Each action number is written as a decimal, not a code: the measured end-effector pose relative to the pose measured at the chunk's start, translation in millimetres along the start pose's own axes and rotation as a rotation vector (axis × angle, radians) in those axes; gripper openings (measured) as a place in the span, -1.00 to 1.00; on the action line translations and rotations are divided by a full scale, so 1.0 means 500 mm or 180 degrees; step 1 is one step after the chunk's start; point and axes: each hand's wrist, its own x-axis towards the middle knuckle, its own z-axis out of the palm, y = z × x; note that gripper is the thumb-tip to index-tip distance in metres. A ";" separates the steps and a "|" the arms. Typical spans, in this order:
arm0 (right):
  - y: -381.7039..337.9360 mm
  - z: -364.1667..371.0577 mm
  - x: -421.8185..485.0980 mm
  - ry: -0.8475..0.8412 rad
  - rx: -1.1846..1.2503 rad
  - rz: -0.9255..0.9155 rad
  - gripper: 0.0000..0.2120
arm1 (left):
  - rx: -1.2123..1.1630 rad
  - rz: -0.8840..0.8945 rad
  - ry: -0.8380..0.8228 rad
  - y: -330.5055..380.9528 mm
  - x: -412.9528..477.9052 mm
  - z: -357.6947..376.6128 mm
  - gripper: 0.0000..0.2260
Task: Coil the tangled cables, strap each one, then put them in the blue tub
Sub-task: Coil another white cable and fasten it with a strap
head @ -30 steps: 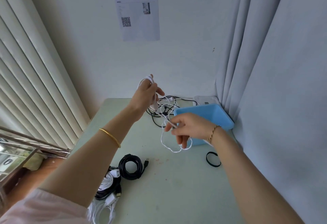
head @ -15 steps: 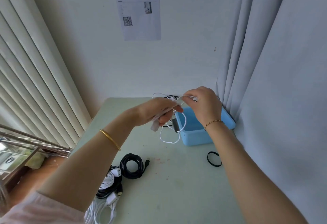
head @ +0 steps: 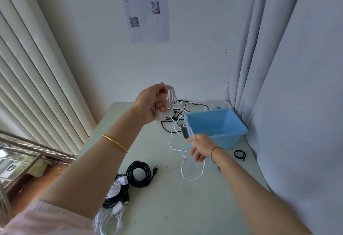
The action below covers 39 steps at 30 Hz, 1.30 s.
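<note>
1. Our left hand (head: 154, 103) grips gathered loops of the white cable (head: 171, 95), held up to the left of the blue tub (head: 222, 140).
2. Our right hand (head: 201, 146) pinches the cable's loose strand just in front of the tub.
3. A black strap (head: 239, 154) lies by the tub's near right corner.

I see left hand (head: 152, 103) lifted higher | right hand (head: 201, 146) dropped low, no longer beside it | white cable (head: 171, 93) now stretched between them
</note>
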 end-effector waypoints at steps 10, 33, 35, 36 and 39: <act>-0.038 -0.015 -0.014 0.0887 0.0440 -0.1006 -0.43 | 0.0494 -0.0444 -0.0289 -0.021 -0.003 0.016 -0.68; -0.074 -0.021 -0.045 0.0290 0.2814 -0.1009 -0.83 | -0.1803 0.0135 -0.0047 -0.016 0.021 -0.001 -0.67; -0.073 -0.021 -0.040 0.0550 0.2414 -0.0829 -0.79 | -0.1688 0.0233 0.0007 -0.019 0.021 0.003 -0.69; -0.075 -0.022 -0.041 0.0626 0.2236 -0.0772 -0.78 | -0.1678 0.0270 0.0028 -0.020 0.020 0.006 -0.71; -0.083 -0.022 -0.051 0.0559 0.1875 -0.0781 -0.74 | -0.1601 0.0353 0.0134 -0.024 0.021 0.015 -0.78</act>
